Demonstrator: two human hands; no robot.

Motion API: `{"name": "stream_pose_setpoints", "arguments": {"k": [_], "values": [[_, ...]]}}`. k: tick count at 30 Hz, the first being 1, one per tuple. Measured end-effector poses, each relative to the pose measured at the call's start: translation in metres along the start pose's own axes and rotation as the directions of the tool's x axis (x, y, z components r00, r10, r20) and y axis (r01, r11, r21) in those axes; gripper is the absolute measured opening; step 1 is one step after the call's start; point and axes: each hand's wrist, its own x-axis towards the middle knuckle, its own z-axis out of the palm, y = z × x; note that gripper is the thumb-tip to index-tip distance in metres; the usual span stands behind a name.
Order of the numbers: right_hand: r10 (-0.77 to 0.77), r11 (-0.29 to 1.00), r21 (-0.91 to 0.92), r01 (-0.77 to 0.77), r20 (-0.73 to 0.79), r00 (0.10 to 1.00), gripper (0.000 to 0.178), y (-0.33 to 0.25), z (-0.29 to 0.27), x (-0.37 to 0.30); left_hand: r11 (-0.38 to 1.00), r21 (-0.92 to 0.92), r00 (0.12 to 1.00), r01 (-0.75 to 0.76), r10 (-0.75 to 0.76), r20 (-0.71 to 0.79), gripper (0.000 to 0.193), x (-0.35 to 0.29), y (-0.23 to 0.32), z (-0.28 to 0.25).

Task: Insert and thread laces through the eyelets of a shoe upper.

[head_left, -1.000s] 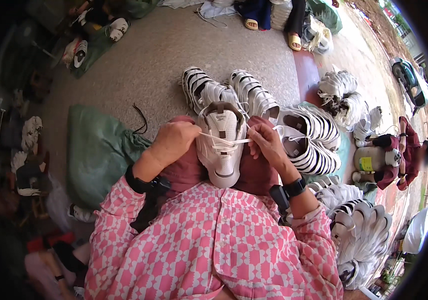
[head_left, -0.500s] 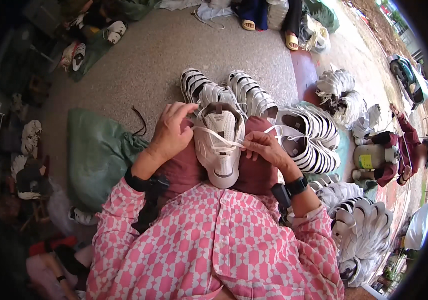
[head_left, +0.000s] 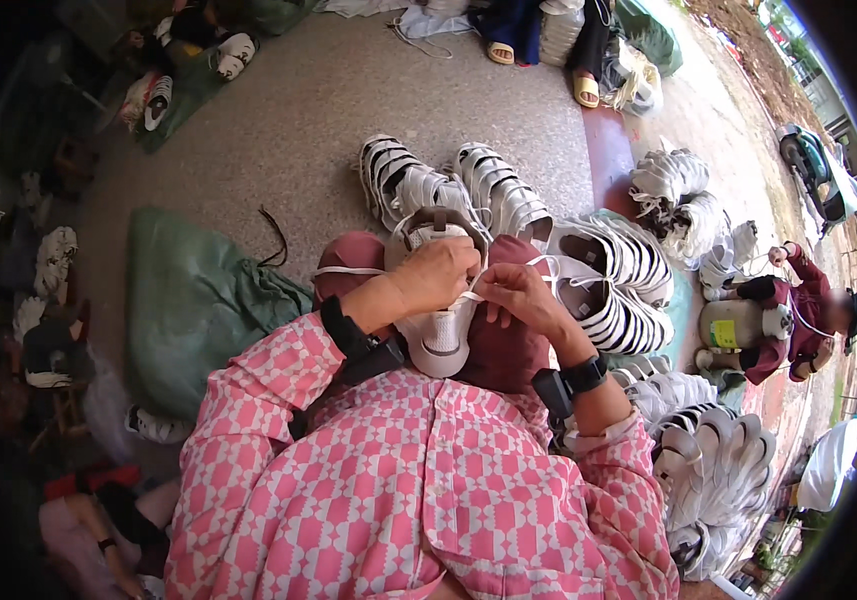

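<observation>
A white sneaker (head_left: 440, 345) rests between my knees, its toe toward me and its opening away. My right hand (head_left: 526, 298) pinches a white shoelace (head_left: 470, 296) at the right side of the shoe's lacing. Over the tongue and upper, my left hand (head_left: 436, 272) has its fingers drawn together near the same side. What those fingers hold, if anything, is hidden. One stretch of lace lies across my left knee, left of the shoe. The left hand covers much of the lacing area.
Long nested rows of white shoes (head_left: 513, 195) lie beyond my knees, with more stacked shoes (head_left: 623, 290) to my right. A green sack (head_left: 193, 310) sits at my left. Another person (head_left: 798, 310) sits at the far right; yellow sandals (head_left: 585, 90) show at the top.
My left hand has moved right, from beside the shoe onto its lacing, and its fingers have closed. The lace's left part now lies over my left knee. The right hand stays at the lace.
</observation>
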Motion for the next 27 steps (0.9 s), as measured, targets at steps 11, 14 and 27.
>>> {"name": "stream_pose_setpoints", "arguments": {"k": [11,14,27], "values": [[-0.506,0.499,-0.765,0.407,0.124,0.854,0.031,-0.028,-0.018,0.011,0.996,0.029,0.995,-0.084,0.085,-0.060,0.009,-0.003,0.002,0.010],[-0.465,0.589,-0.650,0.480,0.214,0.859,0.030,-0.035,-0.027,0.013,0.992,0.071,0.986,-0.105,0.113,-0.125,0.010,-0.007,0.000,0.014],[-0.409,0.711,-0.550,0.439,0.184,0.894,0.021,-0.033,-0.026,0.016,0.968,0.245,0.915,-0.055,0.148,-0.375,0.006,-0.028,-0.004,-0.022]]}}
